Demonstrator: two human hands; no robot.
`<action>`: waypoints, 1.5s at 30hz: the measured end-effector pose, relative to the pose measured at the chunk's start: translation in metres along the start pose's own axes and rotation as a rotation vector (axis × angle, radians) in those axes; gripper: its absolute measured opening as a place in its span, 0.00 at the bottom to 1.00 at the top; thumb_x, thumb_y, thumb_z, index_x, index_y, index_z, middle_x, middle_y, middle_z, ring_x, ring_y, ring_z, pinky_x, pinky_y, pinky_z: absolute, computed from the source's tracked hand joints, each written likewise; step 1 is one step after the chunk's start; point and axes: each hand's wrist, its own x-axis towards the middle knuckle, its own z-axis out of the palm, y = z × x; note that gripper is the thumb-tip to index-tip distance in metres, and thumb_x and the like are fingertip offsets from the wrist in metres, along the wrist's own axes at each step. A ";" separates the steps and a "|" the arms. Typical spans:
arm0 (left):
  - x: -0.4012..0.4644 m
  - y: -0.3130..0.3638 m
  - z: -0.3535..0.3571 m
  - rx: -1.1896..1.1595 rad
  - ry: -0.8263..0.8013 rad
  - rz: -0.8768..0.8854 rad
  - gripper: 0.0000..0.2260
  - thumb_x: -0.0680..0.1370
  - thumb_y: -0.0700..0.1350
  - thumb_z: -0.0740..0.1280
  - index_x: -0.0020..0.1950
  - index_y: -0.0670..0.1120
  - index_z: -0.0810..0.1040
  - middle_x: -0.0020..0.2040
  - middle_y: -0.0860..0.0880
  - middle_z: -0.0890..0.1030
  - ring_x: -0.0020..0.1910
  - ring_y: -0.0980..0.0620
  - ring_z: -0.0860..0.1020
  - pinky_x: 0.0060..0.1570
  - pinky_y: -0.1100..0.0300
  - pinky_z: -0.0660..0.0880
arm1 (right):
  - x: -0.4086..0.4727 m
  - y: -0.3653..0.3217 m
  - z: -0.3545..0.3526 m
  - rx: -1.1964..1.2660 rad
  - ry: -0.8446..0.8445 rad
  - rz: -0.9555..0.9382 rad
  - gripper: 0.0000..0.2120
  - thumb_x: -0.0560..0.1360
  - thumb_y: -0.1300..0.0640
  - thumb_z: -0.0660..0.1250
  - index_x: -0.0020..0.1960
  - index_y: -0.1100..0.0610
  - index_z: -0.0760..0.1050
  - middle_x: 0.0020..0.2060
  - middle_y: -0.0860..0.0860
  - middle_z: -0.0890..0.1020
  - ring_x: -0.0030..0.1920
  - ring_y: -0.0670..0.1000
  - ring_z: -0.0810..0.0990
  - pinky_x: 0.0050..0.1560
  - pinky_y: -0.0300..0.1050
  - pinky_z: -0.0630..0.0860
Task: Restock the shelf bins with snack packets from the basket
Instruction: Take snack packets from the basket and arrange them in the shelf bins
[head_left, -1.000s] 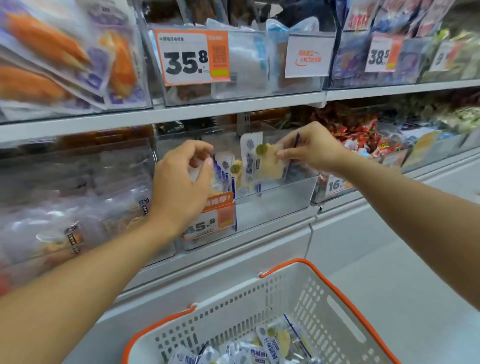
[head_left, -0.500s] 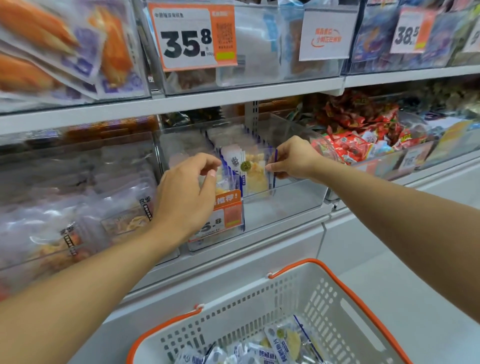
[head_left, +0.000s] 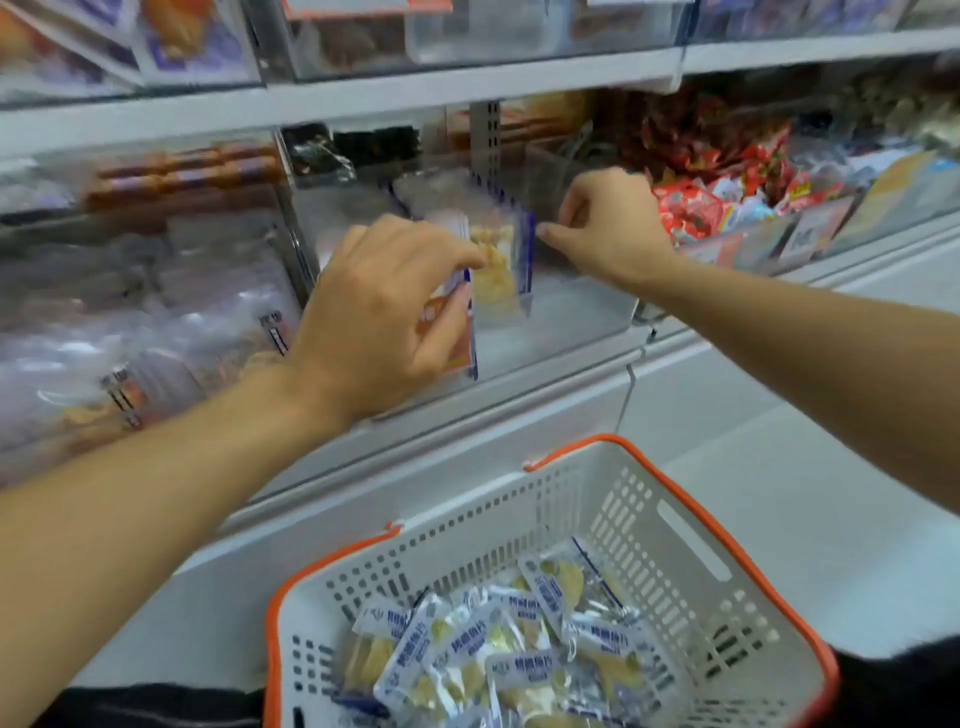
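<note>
Both hands were up in the clear shelf bin (head_left: 566, 317), fiddling with the row of snack packets (head_left: 498, 260).

The left hand (head_left: 384, 317) had its fingers curled onto the front of the upright packets at the bin's left side, gripping them. The right hand (head_left: 608, 228) was pinching the blue edge of the rightmost packet. Down below sat the white basket (head_left: 675, 519) with the orange rim, with a pile of matching packets (head_left: 498, 644) lying loose in the bottom. Red-wrapped snacks (head_left: 727, 192) filled the next bin to the right.
</note>
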 end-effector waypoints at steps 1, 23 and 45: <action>-0.002 0.010 0.001 -0.057 -0.025 0.100 0.07 0.78 0.40 0.66 0.54 0.41 0.81 0.48 0.45 0.82 0.46 0.43 0.77 0.47 0.49 0.72 | -0.014 -0.002 -0.005 0.029 0.118 -0.057 0.16 0.73 0.44 0.70 0.34 0.55 0.75 0.30 0.48 0.77 0.34 0.50 0.76 0.37 0.45 0.70; -0.084 0.039 0.069 -0.075 -1.593 0.064 0.18 0.80 0.60 0.61 0.68 0.56 0.71 0.59 0.56 0.77 0.52 0.56 0.74 0.54 0.60 0.72 | -0.376 0.096 0.181 -0.217 -1.295 0.389 0.28 0.66 0.47 0.80 0.59 0.58 0.76 0.53 0.55 0.79 0.52 0.55 0.80 0.45 0.44 0.73; 0.013 0.034 0.024 -1.037 -0.081 -1.140 0.11 0.75 0.40 0.73 0.56 0.44 0.77 0.41 0.43 0.85 0.34 0.49 0.84 0.30 0.59 0.79 | 0.000 0.005 -0.108 0.581 -0.686 -0.006 0.02 0.72 0.59 0.73 0.43 0.54 0.84 0.41 0.56 0.85 0.43 0.54 0.84 0.42 0.48 0.84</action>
